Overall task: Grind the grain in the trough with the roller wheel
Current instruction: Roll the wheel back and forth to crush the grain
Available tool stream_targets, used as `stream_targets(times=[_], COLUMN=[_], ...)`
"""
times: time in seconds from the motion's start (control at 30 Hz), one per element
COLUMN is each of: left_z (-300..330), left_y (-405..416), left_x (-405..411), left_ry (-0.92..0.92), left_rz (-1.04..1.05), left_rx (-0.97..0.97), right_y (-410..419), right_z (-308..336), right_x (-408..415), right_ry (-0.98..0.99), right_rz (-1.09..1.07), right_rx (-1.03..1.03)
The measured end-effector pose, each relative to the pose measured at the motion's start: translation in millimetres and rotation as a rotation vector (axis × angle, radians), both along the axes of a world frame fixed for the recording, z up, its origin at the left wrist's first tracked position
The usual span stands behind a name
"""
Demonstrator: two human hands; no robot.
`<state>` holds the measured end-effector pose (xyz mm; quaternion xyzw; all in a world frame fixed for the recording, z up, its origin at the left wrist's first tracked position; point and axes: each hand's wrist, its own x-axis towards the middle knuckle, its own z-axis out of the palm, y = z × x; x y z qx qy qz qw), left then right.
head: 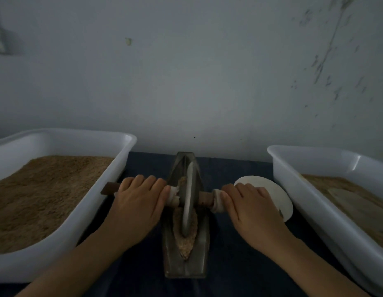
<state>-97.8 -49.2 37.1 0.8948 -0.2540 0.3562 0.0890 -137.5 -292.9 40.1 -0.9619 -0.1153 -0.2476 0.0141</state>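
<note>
I am holding the wooden handle (204,197) that is going through the roller wheel (188,197). My left hand (138,202) is lying over it on one side, fingers (141,181) curling over the top. My right hand (248,205) is doing the same on the other side. The wheel is standing up in the long metal trough (185,264) on the counter (229,260), between the two hands. The grain (186,243) is sitting in the trough, mostly at the near end, and some is clinging beside the wheel.

I think the wheel is going to tip if one hand pushes harder. Then it could climb the trough side and throw grain out. The white plate (269,189) is just under my right hand, so I could bump it. The big white tub (64,228) is near the handle's left end and could catch it.
</note>
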Motion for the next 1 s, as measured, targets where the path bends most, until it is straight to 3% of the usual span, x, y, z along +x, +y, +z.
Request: stream_targets(times=[0.3, 0.7, 1.0], left_z=[-1, 5, 1], left_y=[0, -17, -9], left_x=[1, 71, 26], left_ry=[-0.022, 0.121, 0.045], left_rz=[0.012, 0.117, 0.043], left_rx=[-0.001, 0.051, 0.013], right_y=[0, -7, -6], right_z=[-3, -5, -6], right_x=[10, 89, 34], right_ry=[-0.006, -0.067, 0.013], right_rz=[0.019, -0.072, -0.004], right_rx=[0.021, 0.021, 0.039])
